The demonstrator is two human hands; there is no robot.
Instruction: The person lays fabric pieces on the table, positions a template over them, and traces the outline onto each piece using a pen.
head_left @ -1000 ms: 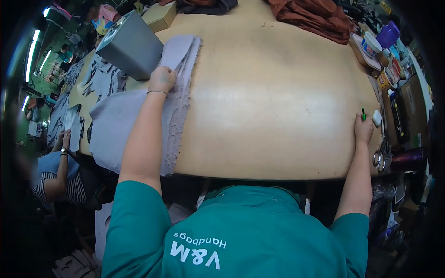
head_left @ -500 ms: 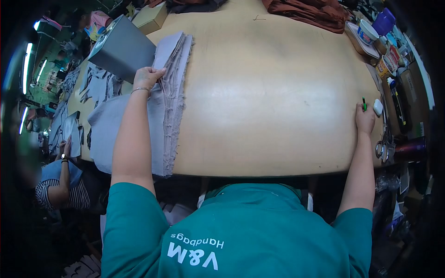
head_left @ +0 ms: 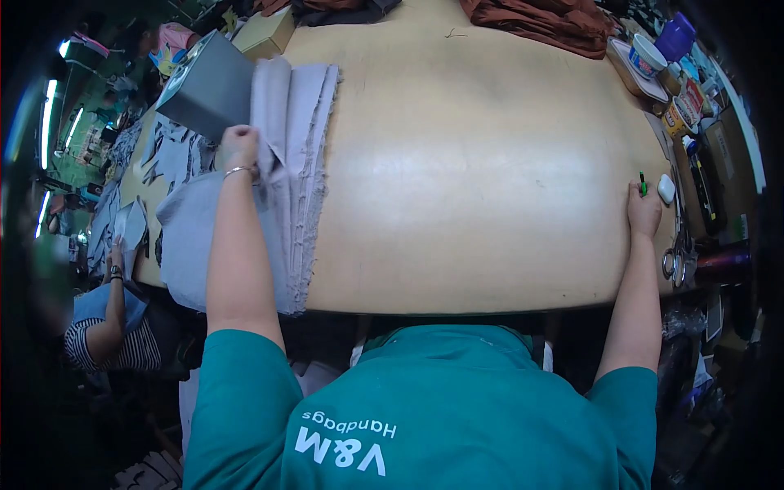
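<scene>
Layers of grey fabric [head_left: 304, 163] with frayed right edges lie on the left of the table. My left hand [head_left: 239, 149] is closed on the upper part of this fabric, and a layer is lifted and curled back toward the left. Just beyond the hand stands a grey metal block [head_left: 214, 86], close to the cloth. At the right edge, my right hand [head_left: 643, 211] rests on the table, closed around a green pen [head_left: 643, 184] that pokes up from the fist. Beside it lie a small white case [head_left: 665, 189] and scissors [head_left: 671, 263].
The pale table [head_left: 441, 180] spreads between my hands. Brown fabric [head_left: 539, 24] is heaped at the far side, near a cardboard box [head_left: 265, 33]. Tubs and bottles crowd the right edge, with a dark tumbler [head_left: 723, 263]. A co-worker [head_left: 114, 327] sits at the left.
My left hand has moved left and slightly down, drawing a layer of grey fabric with it so that it folds over. My right hand stays in place with the pen.
</scene>
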